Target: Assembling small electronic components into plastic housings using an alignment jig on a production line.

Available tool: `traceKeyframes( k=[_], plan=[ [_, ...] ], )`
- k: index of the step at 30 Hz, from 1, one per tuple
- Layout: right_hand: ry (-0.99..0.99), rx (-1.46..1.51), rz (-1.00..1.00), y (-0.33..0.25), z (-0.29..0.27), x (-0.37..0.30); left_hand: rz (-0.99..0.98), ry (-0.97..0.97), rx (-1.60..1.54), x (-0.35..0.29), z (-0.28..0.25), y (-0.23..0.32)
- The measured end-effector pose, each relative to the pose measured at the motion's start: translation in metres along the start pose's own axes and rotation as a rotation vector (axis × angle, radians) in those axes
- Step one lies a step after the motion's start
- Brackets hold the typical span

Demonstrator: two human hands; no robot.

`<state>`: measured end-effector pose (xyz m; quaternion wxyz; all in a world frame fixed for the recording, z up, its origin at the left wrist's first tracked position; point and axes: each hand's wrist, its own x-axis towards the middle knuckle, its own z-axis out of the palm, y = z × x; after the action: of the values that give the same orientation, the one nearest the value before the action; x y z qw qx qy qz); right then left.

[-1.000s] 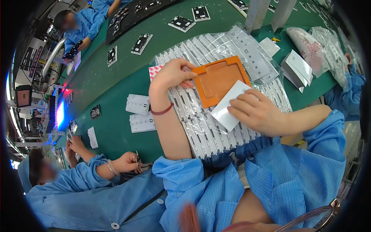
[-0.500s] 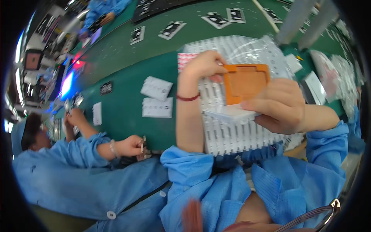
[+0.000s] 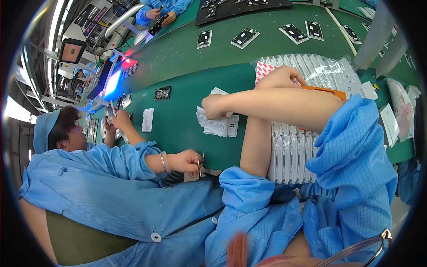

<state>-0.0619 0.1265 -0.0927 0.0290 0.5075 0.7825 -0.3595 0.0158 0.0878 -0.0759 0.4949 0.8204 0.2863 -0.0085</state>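
Note:
My right arm crosses over my left forearm. At its end, my right hand is closed on a thin white plastic panel, its fingertips largely hidden. This panel overlaps other white panels lying on the green table. My left hand is bent at the edge of an orange rectangular fixture, its fingers closed at the corner. Most of the fixture is covered by my right forearm. Beneath it lies a stack of ribbed white trays in clear plastic.
A co-worker's hand holds a small metal part close on my left. Black-and-white boards lie on the green belt ahead. A lone white panel and a dark board rest further left. Plastic bags and grey posts stand right.
My right hand has carried the white panel from the orange fixture leftward to the panels on the table. My left hand stays at the fixture. The view has shifted left.

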Motion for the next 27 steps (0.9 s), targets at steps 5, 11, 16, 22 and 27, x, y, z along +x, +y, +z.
traceKeyframes(
  k=[5,11,16,22,27],
  plan=[
    [0.49,-0.214,-0.125,0.007,0.013,-0.02,0.105,-0.035,-0.02,0.001,0.006,0.0],
    [0.876,-0.463,-0.646,0.018,0.02,-0.16,0.059,-0.129,-0.058,0.02,0.0,-0.021],
    [1.172,-0.317,-0.248,0.094,0.032,-0.323,0.182,0.253,-0.302,-0.011,-0.032,-0.005],
    [1.406,-0.38,0.864,0.184,0.137,-0.48,0.307,0.488,-0.588,0.003,-0.013,0.018],
    [1.267,-0.299,0.762,0.181,0.149,-0.478,0.599,0.58,-0.993,-0.013,-0.019,0.004]
  ],
)
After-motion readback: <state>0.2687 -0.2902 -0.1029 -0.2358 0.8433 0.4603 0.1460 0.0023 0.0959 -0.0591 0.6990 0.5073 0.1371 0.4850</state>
